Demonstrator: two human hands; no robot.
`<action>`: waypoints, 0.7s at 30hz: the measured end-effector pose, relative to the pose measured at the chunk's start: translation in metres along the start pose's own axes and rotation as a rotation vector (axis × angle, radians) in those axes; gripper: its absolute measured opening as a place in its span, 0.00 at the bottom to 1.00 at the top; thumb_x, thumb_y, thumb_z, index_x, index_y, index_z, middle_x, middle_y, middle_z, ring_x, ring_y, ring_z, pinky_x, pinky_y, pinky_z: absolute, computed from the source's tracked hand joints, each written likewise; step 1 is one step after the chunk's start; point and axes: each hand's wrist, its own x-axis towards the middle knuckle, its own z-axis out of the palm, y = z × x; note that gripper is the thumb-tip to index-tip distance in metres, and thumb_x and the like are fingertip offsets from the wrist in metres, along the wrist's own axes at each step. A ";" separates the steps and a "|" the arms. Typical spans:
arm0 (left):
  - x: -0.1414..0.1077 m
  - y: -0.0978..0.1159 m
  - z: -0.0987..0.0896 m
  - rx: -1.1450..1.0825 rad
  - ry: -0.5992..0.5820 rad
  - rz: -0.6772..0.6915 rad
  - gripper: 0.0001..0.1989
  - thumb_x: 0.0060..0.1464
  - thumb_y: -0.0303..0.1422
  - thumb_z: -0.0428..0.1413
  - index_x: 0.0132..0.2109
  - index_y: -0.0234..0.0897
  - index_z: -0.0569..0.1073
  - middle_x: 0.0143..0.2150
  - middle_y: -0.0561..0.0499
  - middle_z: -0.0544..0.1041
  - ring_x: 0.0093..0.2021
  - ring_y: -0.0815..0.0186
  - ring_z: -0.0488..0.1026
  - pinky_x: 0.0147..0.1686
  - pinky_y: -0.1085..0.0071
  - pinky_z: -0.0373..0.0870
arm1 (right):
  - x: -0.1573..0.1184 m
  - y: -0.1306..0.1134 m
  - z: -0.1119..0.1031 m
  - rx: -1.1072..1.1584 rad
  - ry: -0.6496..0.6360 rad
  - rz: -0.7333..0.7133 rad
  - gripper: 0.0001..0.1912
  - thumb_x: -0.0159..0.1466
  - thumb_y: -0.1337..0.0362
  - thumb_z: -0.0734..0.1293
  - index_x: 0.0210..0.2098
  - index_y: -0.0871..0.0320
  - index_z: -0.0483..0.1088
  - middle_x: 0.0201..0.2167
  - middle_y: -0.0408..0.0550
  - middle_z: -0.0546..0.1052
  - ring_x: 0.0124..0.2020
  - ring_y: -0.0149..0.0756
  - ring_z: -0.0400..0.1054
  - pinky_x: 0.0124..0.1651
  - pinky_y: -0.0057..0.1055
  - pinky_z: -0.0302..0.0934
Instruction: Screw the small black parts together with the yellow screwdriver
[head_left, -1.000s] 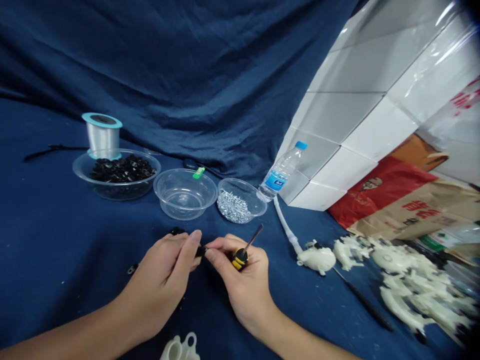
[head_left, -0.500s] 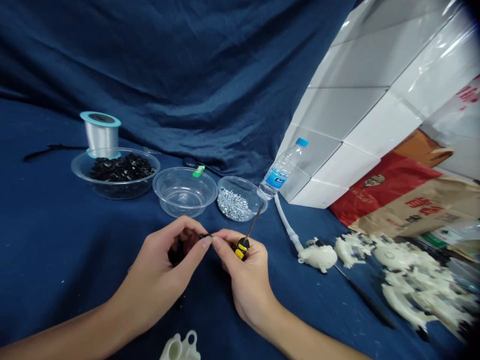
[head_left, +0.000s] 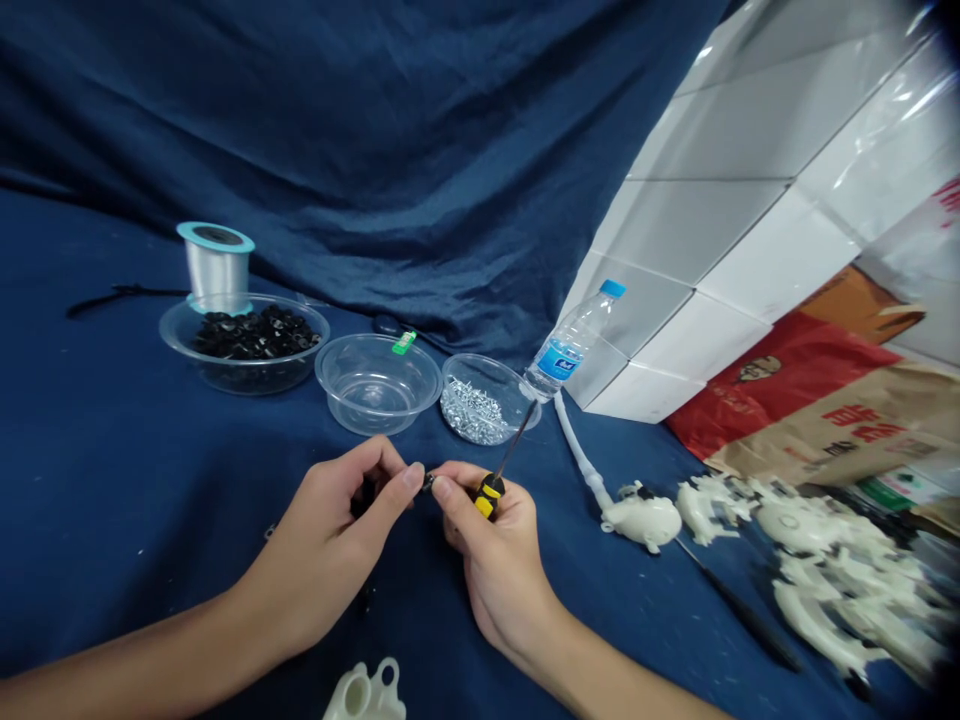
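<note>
My left hand [head_left: 341, 535] is closed, thumb against forefinger, at a small black part [head_left: 428, 482] that shows between both hands' fingertips. More dark stuff sits in the shade of its curled fingers, too hidden to name. Across from it, my right hand [head_left: 499, 550] is closed around a yellow-and-black screwdriver [head_left: 489, 495], its shaft pointing up and away. The right thumb and forefinger also touch the small black part. Below the hands, at the bottom edge, lies a cream plastic part [head_left: 366, 692] with a ring-shaped lug, partly cut off.
Behind the hands stand bowls of black parts [head_left: 259, 335] and screws [head_left: 476, 410], with a clear bowl [head_left: 379, 415] between them. A spool [head_left: 217, 270], water bottle [head_left: 566, 350] and white boxes [head_left: 712, 310] stand farther back. Cream plastic pieces [head_left: 817, 530] and a black-handled tool [head_left: 750, 620] lie right.
The view has shifted slightly, so the surroundings appear farther right. My left fingertips have drawn back a little from the right ones, showing more of the small black part. The screwdriver stays in my right hand.
</note>
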 end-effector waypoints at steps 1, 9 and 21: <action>0.000 0.000 0.000 -0.003 -0.006 -0.003 0.19 0.63 0.48 0.49 0.30 0.40 0.67 0.25 0.58 0.64 0.27 0.69 0.60 0.30 0.70 0.57 | 0.000 0.000 0.000 0.007 -0.001 0.001 0.07 0.57 0.60 0.76 0.31 0.57 0.79 0.18 0.36 0.59 0.20 0.22 0.46 0.23 0.22 0.49; -0.002 0.001 0.000 0.200 -0.063 0.108 0.20 0.67 0.42 0.39 0.28 0.40 0.61 0.27 0.57 0.64 0.32 0.63 0.62 0.43 0.61 0.55 | -0.005 -0.001 0.001 -0.006 -0.039 -0.061 0.03 0.57 0.63 0.76 0.30 0.55 0.80 0.21 0.38 0.64 0.21 0.22 0.49 0.25 0.22 0.50; 0.000 -0.002 0.000 0.101 -0.106 0.069 0.26 0.66 0.45 0.37 0.22 0.39 0.61 0.25 0.54 0.64 0.34 0.61 0.63 0.46 0.59 0.55 | -0.006 0.001 0.001 -0.028 -0.051 -0.116 0.04 0.58 0.62 0.75 0.30 0.56 0.80 0.23 0.40 0.69 0.20 0.22 0.50 0.23 0.22 0.49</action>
